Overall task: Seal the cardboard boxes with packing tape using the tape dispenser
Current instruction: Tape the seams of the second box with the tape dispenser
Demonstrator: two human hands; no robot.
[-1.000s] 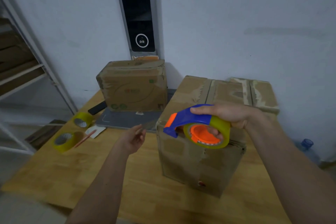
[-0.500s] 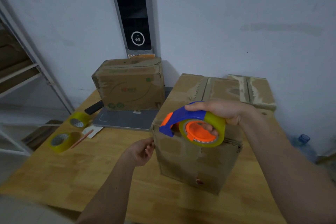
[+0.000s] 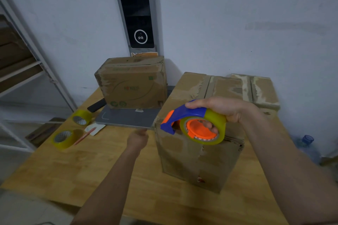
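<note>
Red pencil, grey board

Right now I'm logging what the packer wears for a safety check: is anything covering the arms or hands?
No. Both forearms are bare as far up as the frame shows, with no sleeves in view. The left hand and the right hand wear no gloves, and no rings, watch or wristband are visible on either. The left hand is slightly blurred.

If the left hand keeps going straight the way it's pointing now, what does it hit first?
Most likely the near edge of the grey tray, just beyond the left hand. The top corner of the front cardboard box is close on its right. The hand is blurred, so depth is uncertain.
</note>
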